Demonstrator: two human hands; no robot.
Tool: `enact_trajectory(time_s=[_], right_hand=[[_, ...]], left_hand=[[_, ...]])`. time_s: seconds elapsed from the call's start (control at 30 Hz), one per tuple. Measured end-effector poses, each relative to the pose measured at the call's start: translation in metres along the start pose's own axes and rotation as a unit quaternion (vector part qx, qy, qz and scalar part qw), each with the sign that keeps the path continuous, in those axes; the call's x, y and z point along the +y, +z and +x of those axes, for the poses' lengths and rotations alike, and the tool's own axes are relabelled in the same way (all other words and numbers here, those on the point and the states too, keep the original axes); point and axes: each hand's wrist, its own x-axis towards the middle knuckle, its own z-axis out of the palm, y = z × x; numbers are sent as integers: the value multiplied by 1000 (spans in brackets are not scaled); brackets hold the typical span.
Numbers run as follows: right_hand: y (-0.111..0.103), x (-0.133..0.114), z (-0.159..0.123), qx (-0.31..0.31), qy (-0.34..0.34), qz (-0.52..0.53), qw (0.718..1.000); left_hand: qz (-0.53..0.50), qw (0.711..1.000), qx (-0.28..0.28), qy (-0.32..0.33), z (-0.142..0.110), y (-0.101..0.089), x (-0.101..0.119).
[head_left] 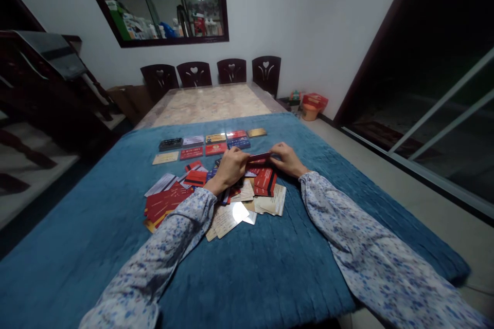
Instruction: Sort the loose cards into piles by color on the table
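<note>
Between my two hands is a dark red plastic card [260, 156], seen nearly edge-on. My left hand [232, 165] pinches its left end, and the fingers of my right hand [287, 159] close on its right end. Below it spreads a loose heap of cards: dark red ones [170, 199] at the left, cream ones [230, 219] at the front, and red ones with a black stripe [265, 181] by my right wrist. My left hand and forearm hide part of the heap. Beyond it, several neat stacks stand in rows, including a black stack [171, 143] and a gold stack [257, 132].
A blue cloth [270, 267] covers the near part of the table; its bare marble-patterned top [216, 100] shows beyond. Dark chairs [193, 74] line the far end. An orange bucket [310, 112] stands on the floor at the right, and a stair railing [38, 128] is at the left.
</note>
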Motion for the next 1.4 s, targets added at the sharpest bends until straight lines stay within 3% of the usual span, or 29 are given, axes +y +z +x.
enact_trajectory(time_s=[0.2, 0.4, 0.77, 1.13, 1.4], right_hand=[[-5, -10, 2, 56, 0, 32, 998], [-8, -23, 5, 72, -30, 41, 996], [-5, -38, 6, 90, -87, -97, 987], [-6, -50, 7, 66, -126, -147, 979], [0, -38, 5, 51, -97, -128, 986]], left_hand=[[-2, 1000, 1, -13, -1, -1, -2], [18, 1000, -6, -16, -1, -1, -4], [14, 999, 35, -24, -1, 2, -3], [-14, 997, 69, 29, -2, -4, 10], [-43, 994, 96, 17, -1, 1, 2]])
